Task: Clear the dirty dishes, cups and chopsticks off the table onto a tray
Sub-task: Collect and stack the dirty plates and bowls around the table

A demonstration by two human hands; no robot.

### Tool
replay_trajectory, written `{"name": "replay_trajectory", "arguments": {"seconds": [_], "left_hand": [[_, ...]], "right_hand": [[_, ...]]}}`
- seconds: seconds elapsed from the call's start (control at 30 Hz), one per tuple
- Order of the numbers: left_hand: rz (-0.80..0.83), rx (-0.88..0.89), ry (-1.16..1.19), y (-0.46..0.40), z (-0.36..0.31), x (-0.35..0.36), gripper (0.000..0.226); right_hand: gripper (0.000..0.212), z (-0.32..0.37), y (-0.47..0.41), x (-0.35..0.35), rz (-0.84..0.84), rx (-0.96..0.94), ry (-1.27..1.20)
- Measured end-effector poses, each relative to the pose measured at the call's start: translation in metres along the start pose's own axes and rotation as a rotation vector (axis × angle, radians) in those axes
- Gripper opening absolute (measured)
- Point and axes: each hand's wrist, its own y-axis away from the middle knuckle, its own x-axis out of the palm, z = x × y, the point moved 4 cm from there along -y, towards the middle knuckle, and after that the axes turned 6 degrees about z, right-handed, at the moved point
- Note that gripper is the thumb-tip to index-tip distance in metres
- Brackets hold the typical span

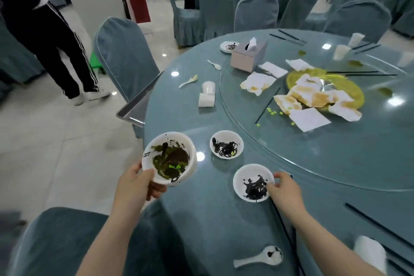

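Nearest the camera, a soiled white spoon (259,257) lies on the table (224,226) between the two forearms, beside a pair of black chopsticks (284,231) running toward the near edge. Just beyond, a small dirty bowl (252,182) is gripped at its right rim by the right hand (283,190), fingers curled over the edge, while it seems to sit on the table; this is judged to be the start of a lift. A larger dirty bowl (170,158) is held by the left hand (136,184) at its near-left rim, thumb on top, tilted and raised past the table's left edge, probably so it can be carried or stacked. A third dirty bowl (226,144) stands untouched between and just beyond them. Farther left, a metal tray (132,108) is seen jutting out from under the table edge, near a covered chair (125,56); it lies well beyond both hands. Two paper cups (207,95) and two spoons (190,80) lie toward the far left. On the glass turntable (313,163) stained napkins (313,96), a tissue box (247,56) and more chopsticks are scattered.
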Motion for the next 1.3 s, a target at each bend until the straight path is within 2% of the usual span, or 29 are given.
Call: {"name": "replay_trajectory", "arguments": {"seconds": [0.17,0.3,0.4,0.57,0.67,0.73,0.83,1.1,1.3], "left_hand": [[-0.062,-0.071,0.024,-0.007,0.009,0.009,0.028],[-0.137,-0.094,0.02,-0.004,0.014,0.004,0.03],[-0.185,-0.103,0.006,0.0,0.014,-0.008,0.032],[-0.247,-0.102,0.063,0.009,0.011,-0.025,0.031],[-0.269,-0.087,0.064,0.015,0.01,-0.032,0.031],[-0.273,-0.084,0.062,0.016,0.011,-0.033,0.031],[-0.264,-0.06,0.053,0.017,0.01,-0.036,0.031],[-0.165,0.014,0.03,0.029,0.005,-0.039,0.035],[-0.016,0.125,-0.022,0.056,-0.011,-0.048,0.033]], "right_hand": [[0.02,0.044,-0.028,-0.007,-0.052,-0.159,-0.143],[0.021,0.079,-0.068,0.017,0.014,-0.203,-0.219],[0.022,0.085,-0.093,0.043,0.056,-0.154,-0.139],[0.042,0.064,-0.107,0.061,0.045,0.032,-0.009],[0.019,0.073,-0.102,0.068,0.158,-0.013,-0.028],[0.017,0.086,-0.095,0.066,0.188,-0.07,0.008],[0.017,0.112,-0.074,0.059,0.196,-0.174,-0.013],[0.02,0.191,0.036,0.024,0.396,-0.357,-0.453],[0.029,0.216,0.125,0.035,0.52,-0.451,-0.392]]}}
